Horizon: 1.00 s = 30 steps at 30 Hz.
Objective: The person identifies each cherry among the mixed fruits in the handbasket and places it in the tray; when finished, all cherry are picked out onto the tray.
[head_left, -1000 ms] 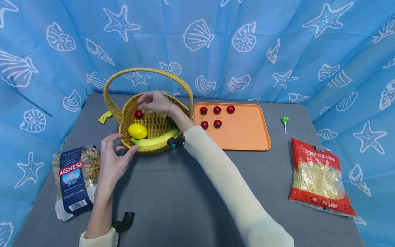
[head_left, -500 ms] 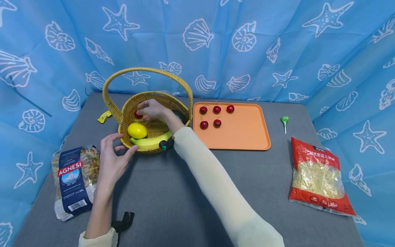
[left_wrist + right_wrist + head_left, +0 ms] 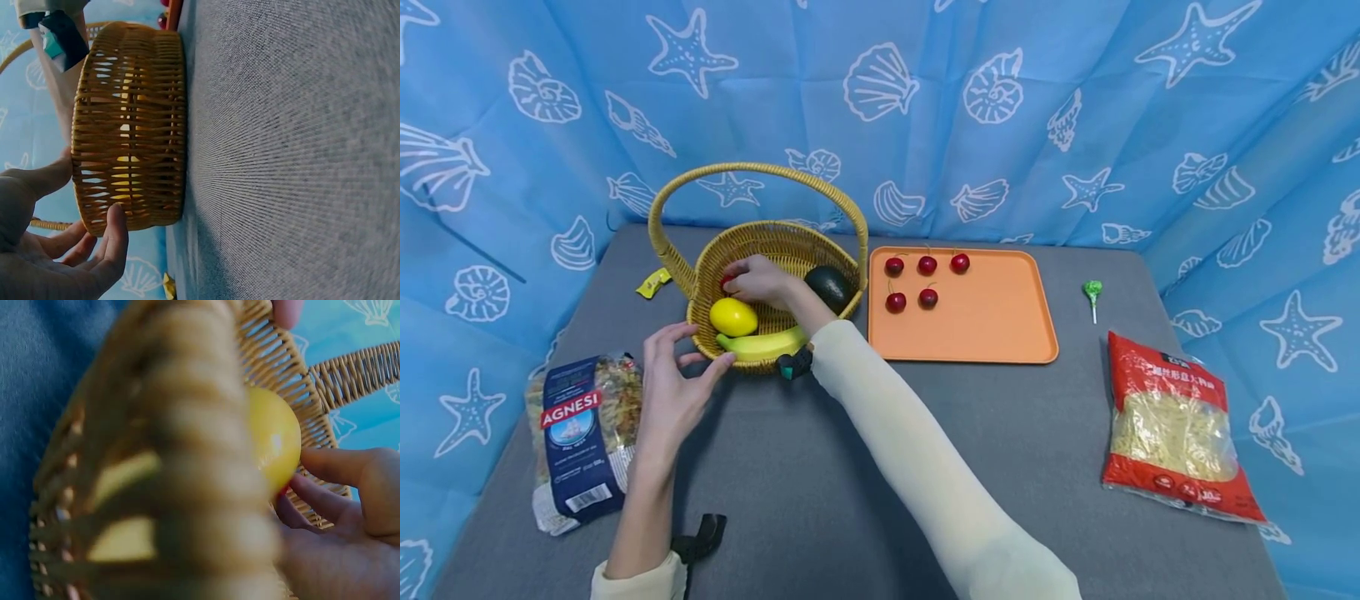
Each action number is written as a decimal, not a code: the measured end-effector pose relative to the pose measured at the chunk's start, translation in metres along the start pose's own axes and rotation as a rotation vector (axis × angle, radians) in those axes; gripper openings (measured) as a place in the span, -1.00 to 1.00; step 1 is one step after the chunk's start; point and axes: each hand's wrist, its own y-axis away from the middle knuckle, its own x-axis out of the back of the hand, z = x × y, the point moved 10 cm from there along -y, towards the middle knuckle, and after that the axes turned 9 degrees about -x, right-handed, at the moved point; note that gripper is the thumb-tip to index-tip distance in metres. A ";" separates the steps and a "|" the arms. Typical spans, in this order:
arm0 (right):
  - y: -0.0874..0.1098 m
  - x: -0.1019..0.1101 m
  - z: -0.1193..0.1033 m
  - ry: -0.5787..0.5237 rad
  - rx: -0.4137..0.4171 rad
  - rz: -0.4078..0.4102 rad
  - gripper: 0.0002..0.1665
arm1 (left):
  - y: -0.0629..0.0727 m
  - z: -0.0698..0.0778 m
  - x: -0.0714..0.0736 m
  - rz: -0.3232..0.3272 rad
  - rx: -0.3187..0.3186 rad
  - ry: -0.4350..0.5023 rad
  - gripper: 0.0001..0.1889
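Observation:
A wicker basket [image 3: 782,237] with a tall handle holds a yellow lemon [image 3: 733,317], a banana [image 3: 767,343], a dark avocado [image 3: 827,288] and a red cherry [image 3: 727,283]. My left hand [image 3: 679,387] holds the basket's near left rim; in the left wrist view its thumb is at the rim and its fingers are against the woven side. Inside the basket, my right hand [image 3: 762,282] has its fingertips on the cherry behind the lemon. Only a sliver of red shows by those fingers in the right wrist view, where the blurred rim covers much.
Right of the basket, an orange tray [image 3: 985,325] carries several cherries [image 3: 927,266]. A green lollipop [image 3: 1093,292] and a red pasta bag [image 3: 1172,429] lie farther right. At left are an AGNESI pasta bag [image 3: 580,437] and a yellow-wrapped candy [image 3: 653,283]. A blue curtain [image 3: 925,125] hangs behind.
My right hand has moved down and left inside the basket, onto the cherry, and the avocado has come into sight behind the forearm. My left hand stays on the rim.

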 end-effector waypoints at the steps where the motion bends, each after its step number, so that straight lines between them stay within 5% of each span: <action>1: 0.000 0.000 0.000 0.004 0.002 0.014 -0.40 | 0.000 0.000 0.000 0.000 -0.002 0.002 -0.25; 11: 0.011 0.023 -0.006 -0.101 0.079 0.224 -0.55 | 0.000 0.000 -0.001 -0.018 0.008 -0.003 -0.22; 22: 0.041 0.040 -0.019 -0.069 0.201 0.186 -0.53 | 0.001 0.002 0.000 -0.009 0.007 -0.023 -0.24; 30: 0.085 0.054 -0.028 0.057 0.297 0.179 -0.51 | 0.000 0.002 -0.001 -0.016 0.016 -0.026 -0.23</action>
